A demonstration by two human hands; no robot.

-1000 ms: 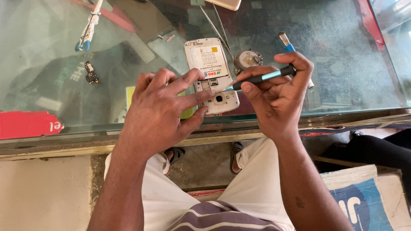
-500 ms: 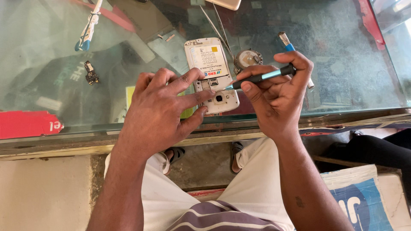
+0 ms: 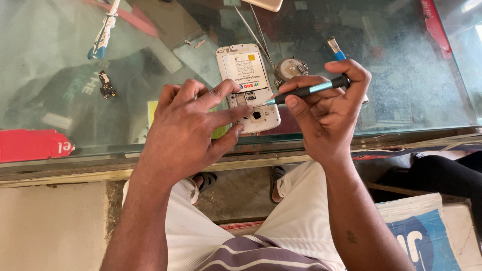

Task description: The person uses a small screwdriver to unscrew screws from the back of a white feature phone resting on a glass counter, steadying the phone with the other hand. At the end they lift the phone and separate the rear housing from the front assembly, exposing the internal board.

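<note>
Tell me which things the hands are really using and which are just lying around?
In use:
- white phone with its back off, steadied by the left hand
- dark screwdriver with a blue band, held in the right hand, tip at the phone

Lying about:
- blue-tipped tool
- small dark part
- round metal piece
- red sticker

The left hand hides the phone's lower left corner. A pale object is cut off by the top edge.
</note>
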